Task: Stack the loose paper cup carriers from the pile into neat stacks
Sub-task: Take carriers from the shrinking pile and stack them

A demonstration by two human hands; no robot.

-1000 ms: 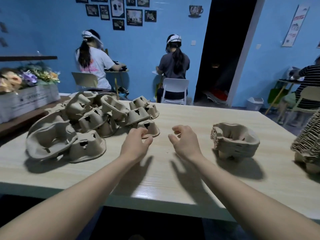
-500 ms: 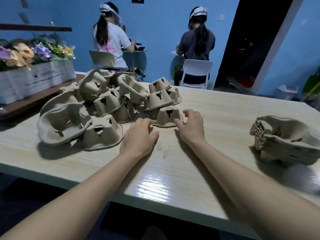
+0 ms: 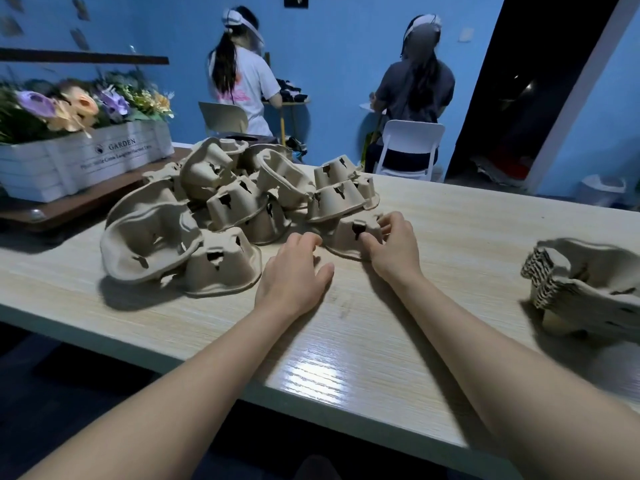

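1. A heap of loose beige moulded-pulp cup carriers (image 3: 221,209) is lying on the pale wood-grain table (image 3: 450,237), towards its far left part; most are turned upside down, with tapered cup wells pointing up and dark torn-looking slots showing in their walls.
2. One small upside-down pulp carrier (image 3: 349,233) is sitting at the pile's near right edge, and it is being gripped by the right hand (image 3: 391,247), whose fingers are curled over its top and right side, with the thumb at its front wall.
3. The left hand (image 3: 294,275) is being held just left of that carrier, fingers loosely bent and nothing held; whether its fingertips are touching the carrier cannot be told.
4. A neat stack of nested pulp carriers (image 3: 585,289), open side up, layered edges showing, is standing well to the right of the pile.
5. A white wooden planter box of artificial flowers (image 3: 86,157) is sitting left of the pile.
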